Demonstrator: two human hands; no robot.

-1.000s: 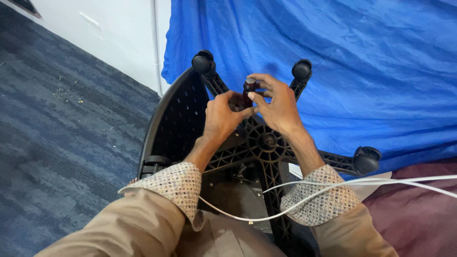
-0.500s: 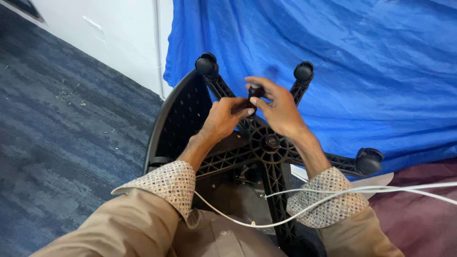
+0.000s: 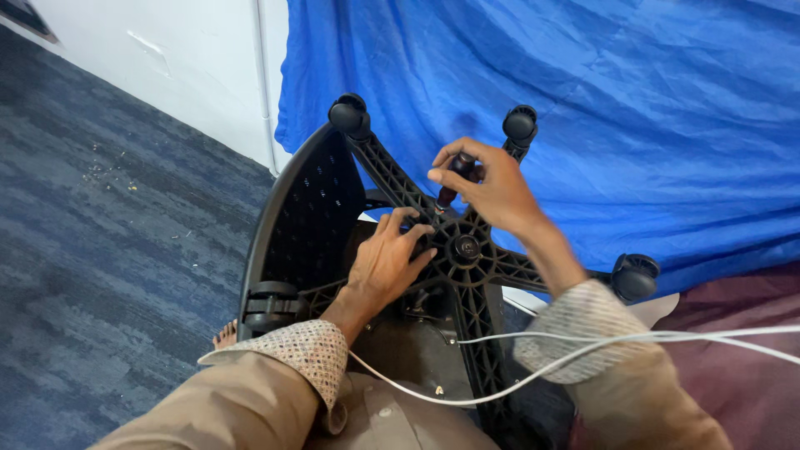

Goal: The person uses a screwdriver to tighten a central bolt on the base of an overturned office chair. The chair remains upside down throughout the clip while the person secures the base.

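One upturned black office chair base [image 3: 463, 250], four castor wheels in view, far left [image 3: 347, 112], far right [image 3: 520, 125], near right [image 3: 635, 277] and near left [image 3: 268, 305], two hands, left [image 3: 388, 262] and right [image 3: 493, 187], one dark-handled tool [image 3: 454, 177], one white cable [image 3: 583, 348], one blue sheet [image 3: 633, 108]

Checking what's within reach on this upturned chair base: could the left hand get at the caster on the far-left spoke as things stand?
Probably yes. The left hand rests near the hub, and the spoke toward that caster lies bare; nothing blocks it.
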